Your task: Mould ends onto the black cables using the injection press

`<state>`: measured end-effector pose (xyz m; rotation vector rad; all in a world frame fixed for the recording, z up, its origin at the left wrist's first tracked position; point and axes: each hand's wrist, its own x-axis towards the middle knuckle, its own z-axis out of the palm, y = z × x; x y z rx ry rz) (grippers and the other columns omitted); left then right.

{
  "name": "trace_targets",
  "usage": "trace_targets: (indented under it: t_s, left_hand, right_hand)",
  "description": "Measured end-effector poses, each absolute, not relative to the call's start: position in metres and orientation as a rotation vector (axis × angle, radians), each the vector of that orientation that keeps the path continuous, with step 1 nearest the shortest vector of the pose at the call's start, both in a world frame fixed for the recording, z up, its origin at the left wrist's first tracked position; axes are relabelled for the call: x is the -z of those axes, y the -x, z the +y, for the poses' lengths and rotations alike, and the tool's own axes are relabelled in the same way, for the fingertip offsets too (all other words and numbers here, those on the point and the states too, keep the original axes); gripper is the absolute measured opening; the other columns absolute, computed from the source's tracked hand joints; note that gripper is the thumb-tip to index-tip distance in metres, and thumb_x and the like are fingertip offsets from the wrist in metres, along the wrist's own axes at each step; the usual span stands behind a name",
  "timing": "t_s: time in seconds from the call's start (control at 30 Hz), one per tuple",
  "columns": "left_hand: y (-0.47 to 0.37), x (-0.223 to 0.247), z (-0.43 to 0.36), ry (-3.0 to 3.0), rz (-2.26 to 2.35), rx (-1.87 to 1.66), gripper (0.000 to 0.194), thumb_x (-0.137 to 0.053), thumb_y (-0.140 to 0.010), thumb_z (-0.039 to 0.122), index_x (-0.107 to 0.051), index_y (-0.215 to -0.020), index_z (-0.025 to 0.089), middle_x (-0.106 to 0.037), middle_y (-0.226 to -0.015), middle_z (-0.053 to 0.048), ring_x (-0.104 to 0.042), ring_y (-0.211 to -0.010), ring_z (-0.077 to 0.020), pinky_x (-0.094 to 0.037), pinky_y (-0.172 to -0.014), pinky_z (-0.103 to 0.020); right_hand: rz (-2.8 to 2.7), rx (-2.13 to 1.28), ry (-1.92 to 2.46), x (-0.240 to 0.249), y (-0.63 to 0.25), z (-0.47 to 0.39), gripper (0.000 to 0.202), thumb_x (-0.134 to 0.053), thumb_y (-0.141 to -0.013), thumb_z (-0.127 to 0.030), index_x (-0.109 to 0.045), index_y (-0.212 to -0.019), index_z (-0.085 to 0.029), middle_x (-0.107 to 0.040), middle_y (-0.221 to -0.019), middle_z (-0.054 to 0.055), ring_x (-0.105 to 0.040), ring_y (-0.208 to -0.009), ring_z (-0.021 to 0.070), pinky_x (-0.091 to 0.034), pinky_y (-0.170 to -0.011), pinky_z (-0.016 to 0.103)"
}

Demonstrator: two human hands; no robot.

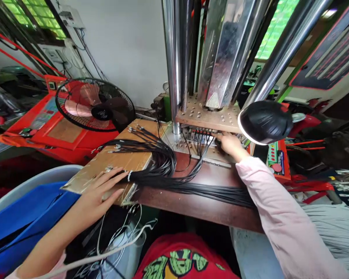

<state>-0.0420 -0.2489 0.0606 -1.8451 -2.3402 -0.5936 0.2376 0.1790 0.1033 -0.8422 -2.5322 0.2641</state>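
Observation:
My left hand [100,193] lies with its fingers spread at the edge of a wooden board [97,164], its fingertips beside the tied end of a bundle of black cables [168,182]. My right hand [229,143] reaches in at the right end of a metal mold [202,137] under the press plate [209,116]; its fingers are partly hidden, and what they hold, if anything, cannot be made out. Several black cables run from the mold down to the brown table [218,213]. Other cable ends with silvery tips fan out over the board.
A black lamp [266,123] glows right of the press, above a green control panel [275,159]. A fan [95,104] stands at the left. Blue material [31,221] fills a tub [66,170] at the lower left. White cords [119,248] hang before the table.

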Motion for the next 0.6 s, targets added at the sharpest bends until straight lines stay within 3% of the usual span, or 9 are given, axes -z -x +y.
trace_targets:
  t_s: [0.07,0.2,0.37,0.47,0.6]
  left_hand:
    - [0.024,-0.049,-0.256,1.901,-2.398,0.486,0.058,-0.046,-0.095,0.041,-0.036,-0.152,0.031,-0.038,-0.157,-0.007,-0.036,-0.145,-0.0282,-0.019,-0.121,-0.053]
    - [-0.017,-0.035,-0.252,1.811,-2.476,0.357,0.073,-0.06,-0.089,0.047,-0.033,-0.154,0.031,-0.019,-0.165,-0.011,-0.015,-0.151,-0.0357,-0.001,-0.119,-0.064]
    - [-0.046,-0.022,-0.233,1.568,-2.516,0.322,0.084,-0.077,-0.077,0.033,-0.037,-0.151,0.035,-0.017,-0.165,-0.012,-0.012,-0.151,-0.0397,0.005,-0.116,-0.068]
    - [-0.049,-0.017,-0.226,1.469,-2.544,0.332,0.095,-0.076,-0.071,0.018,-0.032,-0.153,0.036,-0.01,-0.166,-0.012,-0.008,-0.151,-0.0409,0.006,-0.115,-0.07]
    - [-0.046,-0.014,-0.225,1.478,-2.524,0.372,0.1,-0.073,-0.071,0.014,-0.025,-0.155,0.038,0.001,-0.167,-0.009,-0.004,-0.151,-0.0422,0.007,-0.115,-0.07]
  right_hand:
    - [-2.657,-0.236,0.754,-0.112,-0.253,0.167,0.054,-0.023,-0.095,-0.016,-0.052,-0.138,0.0,-0.043,-0.151,0.015,-0.044,-0.136,0.0288,-0.033,-0.108,0.035]
    - [-2.721,-0.267,0.694,-0.119,-0.326,0.117,0.053,-0.04,-0.101,-0.034,-0.039,-0.152,-0.019,-0.031,-0.159,0.011,-0.033,-0.146,0.0245,-0.026,-0.118,0.037]
    - [-2.833,-0.111,0.799,-0.07,-0.438,0.036,0.091,-0.065,-0.084,-0.053,-0.019,-0.159,-0.029,-0.016,-0.164,0.013,-0.033,-0.144,0.0392,-0.041,-0.109,0.057]
    - [-2.776,0.136,0.945,-0.029,-0.458,-0.002,0.094,-0.069,-0.082,-0.041,-0.014,-0.158,-0.037,-0.008,-0.166,0.01,-0.029,-0.144,0.0451,-0.039,-0.106,0.064]
    - [-2.649,0.273,1.143,-0.004,-0.444,-0.027,0.092,-0.062,-0.085,-0.02,-0.009,-0.157,-0.042,-0.007,-0.166,0.007,-0.032,-0.144,0.0403,-0.033,-0.111,0.063]
